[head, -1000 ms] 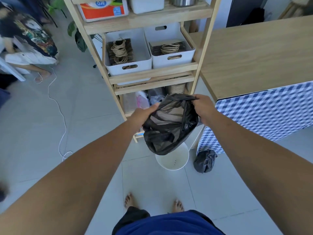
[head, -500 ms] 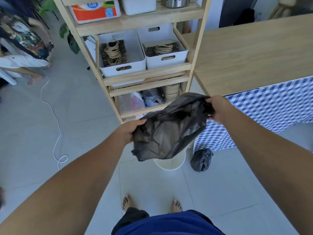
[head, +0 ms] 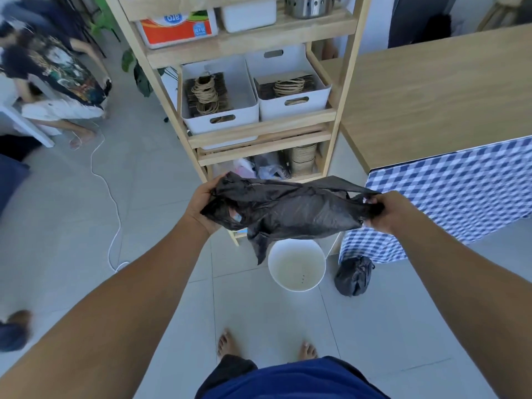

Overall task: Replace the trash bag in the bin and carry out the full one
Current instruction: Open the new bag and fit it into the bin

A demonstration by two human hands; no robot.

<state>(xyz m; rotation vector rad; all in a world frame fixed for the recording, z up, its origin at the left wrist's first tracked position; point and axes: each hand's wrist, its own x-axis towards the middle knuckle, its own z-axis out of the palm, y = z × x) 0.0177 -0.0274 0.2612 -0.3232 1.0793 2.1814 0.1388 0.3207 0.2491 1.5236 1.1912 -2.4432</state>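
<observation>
An empty black trash bag hangs stretched sideways between my hands, above the floor. My left hand grips its left end and my right hand is closed on its handles at the right. A loose corner of the bag dangles toward the round white bin, which stands bare and unlined on the tiles below. The full black bag, tied shut, lies on the floor just right of the bin.
A wooden shelf unit with white boxes stands right behind the bin. A wooden table with a blue checked cloth is at the right. A person sits at far left; a white cable runs across the floor.
My hands have moved apart, pulling the bag from a hanging bunch into a wide horizontal stretch. The bin, half hidden behind the bag before, now shows in full.
</observation>
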